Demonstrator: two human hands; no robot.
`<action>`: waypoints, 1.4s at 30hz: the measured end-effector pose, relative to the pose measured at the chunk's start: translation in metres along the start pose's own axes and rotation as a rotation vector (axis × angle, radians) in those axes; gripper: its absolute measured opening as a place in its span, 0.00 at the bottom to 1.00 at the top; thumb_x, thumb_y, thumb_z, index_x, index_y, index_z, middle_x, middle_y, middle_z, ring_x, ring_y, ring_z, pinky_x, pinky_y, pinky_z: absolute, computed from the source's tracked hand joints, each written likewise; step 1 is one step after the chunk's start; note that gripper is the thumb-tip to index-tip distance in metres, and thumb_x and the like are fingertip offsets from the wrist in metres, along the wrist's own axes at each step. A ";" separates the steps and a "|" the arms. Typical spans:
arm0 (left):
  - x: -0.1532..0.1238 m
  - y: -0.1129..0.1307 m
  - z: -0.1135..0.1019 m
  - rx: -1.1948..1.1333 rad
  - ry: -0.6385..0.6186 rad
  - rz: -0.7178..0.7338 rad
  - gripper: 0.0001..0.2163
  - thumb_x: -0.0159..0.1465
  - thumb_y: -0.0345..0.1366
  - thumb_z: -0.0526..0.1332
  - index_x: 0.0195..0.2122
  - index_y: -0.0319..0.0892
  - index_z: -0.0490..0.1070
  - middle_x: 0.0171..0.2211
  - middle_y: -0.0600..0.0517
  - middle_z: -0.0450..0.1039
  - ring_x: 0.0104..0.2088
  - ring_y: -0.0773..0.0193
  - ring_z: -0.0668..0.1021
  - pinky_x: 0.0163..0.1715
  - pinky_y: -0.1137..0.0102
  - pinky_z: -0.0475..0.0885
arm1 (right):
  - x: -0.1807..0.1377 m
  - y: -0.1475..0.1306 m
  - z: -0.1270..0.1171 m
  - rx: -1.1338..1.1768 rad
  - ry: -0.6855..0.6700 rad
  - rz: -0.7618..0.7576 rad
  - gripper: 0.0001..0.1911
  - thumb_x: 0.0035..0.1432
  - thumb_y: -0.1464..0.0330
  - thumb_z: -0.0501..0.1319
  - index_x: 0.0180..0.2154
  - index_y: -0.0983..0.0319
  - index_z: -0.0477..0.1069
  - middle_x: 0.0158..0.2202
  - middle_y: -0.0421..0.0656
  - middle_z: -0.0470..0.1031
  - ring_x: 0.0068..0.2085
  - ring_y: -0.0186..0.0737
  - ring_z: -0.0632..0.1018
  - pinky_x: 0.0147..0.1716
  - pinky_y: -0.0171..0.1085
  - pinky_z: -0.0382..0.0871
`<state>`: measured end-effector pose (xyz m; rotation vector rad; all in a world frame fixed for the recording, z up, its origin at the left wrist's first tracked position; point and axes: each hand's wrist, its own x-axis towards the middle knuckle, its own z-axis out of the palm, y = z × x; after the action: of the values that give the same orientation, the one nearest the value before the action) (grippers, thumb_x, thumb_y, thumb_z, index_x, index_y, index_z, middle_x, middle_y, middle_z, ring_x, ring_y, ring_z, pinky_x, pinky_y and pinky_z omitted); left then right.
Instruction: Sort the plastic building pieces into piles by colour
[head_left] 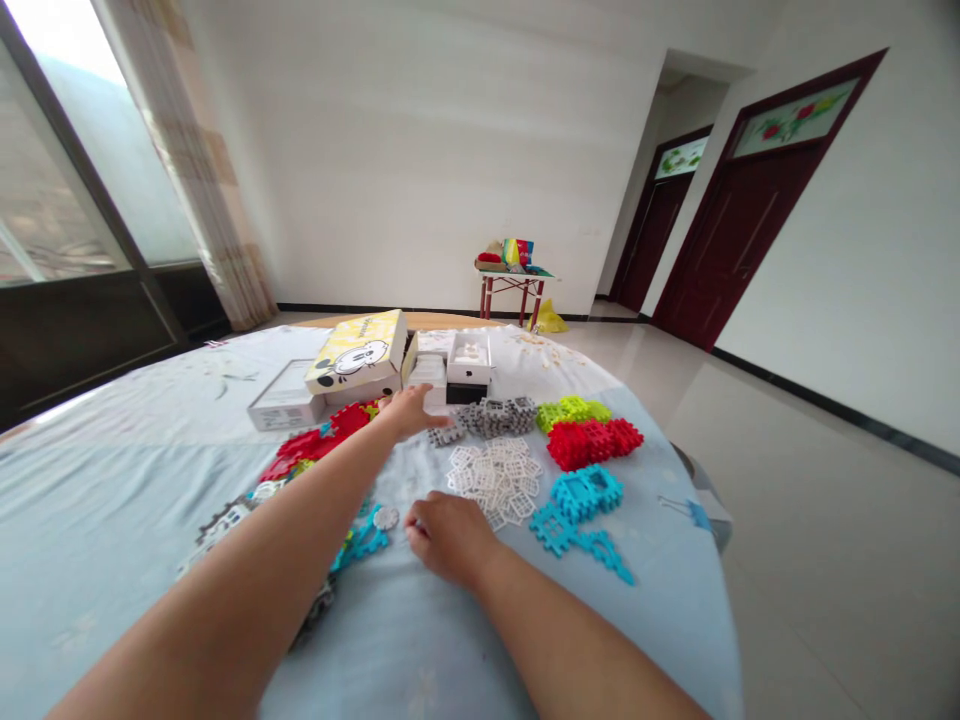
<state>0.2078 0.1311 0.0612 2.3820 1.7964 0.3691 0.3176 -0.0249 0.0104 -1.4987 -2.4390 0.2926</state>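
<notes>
My left hand [414,410] is stretched out across the table, thumb and fingers apart, with nothing visible in it. It is over the table between the yellow-and-white cartoon box [360,350] and a grey plastic building piece [447,433]. Closer to me, my right hand [448,537] is curled closed, low over the cloth. Whatever its fingers may hold is hidden. Beside it are a small white round piece [385,517] and blue interlocking pieces [367,538]. A heap of white lattice pieces [495,475] spreads just beyond the right hand.
Sorted piles of grey [499,415], lime-green [574,411], red [594,441] and blue pieces [589,492] lie to the right. Mixed pieces [322,445] lie partly behind my left forearm. White boxes [469,358] stand at the back. A small table [517,273] is by the wall.
</notes>
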 end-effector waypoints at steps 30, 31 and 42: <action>-0.168 -0.198 -0.012 -0.330 0.425 -0.486 0.22 0.55 0.49 0.52 0.42 0.39 0.72 0.34 0.48 0.76 0.34 0.61 0.75 0.33 0.73 0.67 | 0.004 0.024 -0.016 0.029 0.482 -0.120 0.12 0.58 0.71 0.52 0.40 0.60 0.72 0.35 0.43 0.75 0.39 0.40 0.71 0.44 0.40 0.57; -0.169 -0.198 -0.012 -0.338 0.430 -0.486 0.22 0.54 0.49 0.52 0.41 0.39 0.73 0.34 0.48 0.76 0.34 0.61 0.75 0.33 0.73 0.68 | 0.004 0.029 -0.019 0.019 0.505 -0.093 0.12 0.57 0.72 0.52 0.39 0.60 0.72 0.35 0.43 0.75 0.39 0.40 0.71 0.44 0.40 0.57; -0.171 -0.190 -0.011 -0.378 0.427 -0.486 0.21 0.54 0.47 0.51 0.39 0.39 0.74 0.35 0.47 0.76 0.35 0.60 0.76 0.34 0.72 0.67 | 0.002 -0.014 -0.015 0.104 0.366 -0.274 0.11 0.56 0.70 0.55 0.41 0.59 0.71 0.41 0.44 0.74 0.44 0.41 0.69 0.45 0.41 0.59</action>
<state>-0.0152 0.0194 0.0041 1.6318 2.1528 1.0938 0.3099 -0.0286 0.0295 -1.0499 -2.2545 0.0787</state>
